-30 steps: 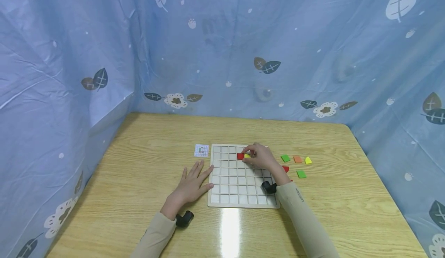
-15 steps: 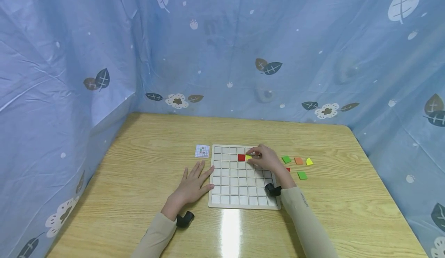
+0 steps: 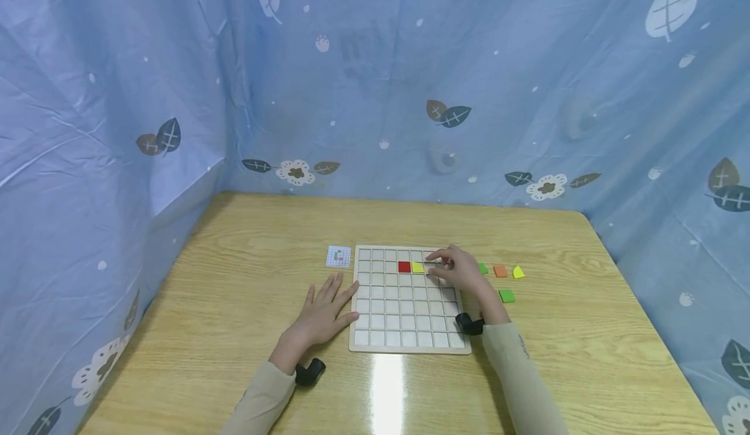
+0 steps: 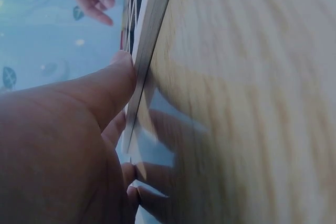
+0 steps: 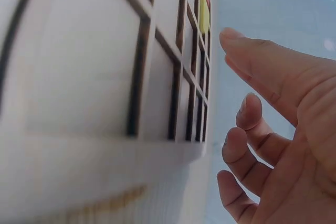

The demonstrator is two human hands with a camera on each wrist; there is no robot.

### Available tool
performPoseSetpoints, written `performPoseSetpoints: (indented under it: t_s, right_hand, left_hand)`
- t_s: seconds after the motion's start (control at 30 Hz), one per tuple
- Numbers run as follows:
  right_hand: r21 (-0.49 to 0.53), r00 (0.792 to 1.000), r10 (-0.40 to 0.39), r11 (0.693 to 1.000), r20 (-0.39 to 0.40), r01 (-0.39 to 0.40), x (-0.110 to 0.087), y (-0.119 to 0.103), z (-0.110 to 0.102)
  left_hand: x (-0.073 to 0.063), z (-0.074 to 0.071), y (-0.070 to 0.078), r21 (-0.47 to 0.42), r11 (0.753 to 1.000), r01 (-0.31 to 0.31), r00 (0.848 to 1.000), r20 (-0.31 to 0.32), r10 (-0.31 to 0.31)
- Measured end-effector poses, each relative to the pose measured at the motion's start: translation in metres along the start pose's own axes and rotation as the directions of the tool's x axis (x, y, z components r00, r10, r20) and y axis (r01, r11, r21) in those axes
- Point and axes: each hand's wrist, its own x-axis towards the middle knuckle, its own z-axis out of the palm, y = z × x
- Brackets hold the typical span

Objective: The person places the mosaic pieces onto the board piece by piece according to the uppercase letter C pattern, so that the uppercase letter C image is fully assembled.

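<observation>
A wooden grid board [image 3: 391,306] lies on the table, with a red square tile [image 3: 404,267] and a yellow tile [image 3: 418,267] side by side in its second row from the back. My right hand [image 3: 459,271] hovers over the board's back right part, just right of the yellow tile, thumb and index finger apart and nothing between them; the right wrist view shows the same gap. My left hand [image 3: 322,311] lies flat and spread on the table, with fingertips and thumb [image 4: 118,80] at the board's left edge.
Right of the board lie green tiles [image 3: 506,296], an orange tile [image 3: 500,271] and a yellow rounded tile [image 3: 518,272]; my right forearm hides some of that area. A small printed pattern card [image 3: 338,256] sits left of the board. A blue curtain [image 3: 375,96] hangs behind the table.
My right hand has let go of the yellow tile and moved right, leaving it in the cell beside the red one. The left hand has stayed in place.
</observation>
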Motion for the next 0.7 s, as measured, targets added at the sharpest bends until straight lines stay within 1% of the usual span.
performPoseSetpoints:
  t_s: [0.1,0.23,0.37,0.5,0.7]
  right_hand:
    - [-0.005,1.0,-0.008,1.0,-0.022,0.008,-0.005,0.002,-0.004]
    - [-0.001,0.998,0.007,1.0,-0.055,-0.007,-0.012,0.005,-0.011]
    - [0.021,0.996,0.023,1.0,-0.083,-0.021,-0.018,0.013,-0.019]
    - [0.045,0.994,0.047,0.998,-0.094,-0.043,-0.024,0.022,-0.025]
    - [0.023,0.992,0.077,0.997,-0.102,-0.075,-0.033,0.03,-0.033]
  left_hand:
    - [-0.001,-0.001,0.0,0.002,1.0,0.002,1.0,-0.003,-0.002]
    - [-0.001,-0.001,0.001,-0.001,1.0,0.0,1.0,-0.007,0.0]
    - [-0.001,-0.001,0.001,-0.005,1.0,-0.004,1.0,-0.013,0.004]
    - [-0.001,-0.001,0.001,-0.005,1.0,-0.004,1.0,-0.012,0.004]
    - [0.0,0.0,0.0,0.007,1.0,0.001,1.0,-0.003,-0.001]
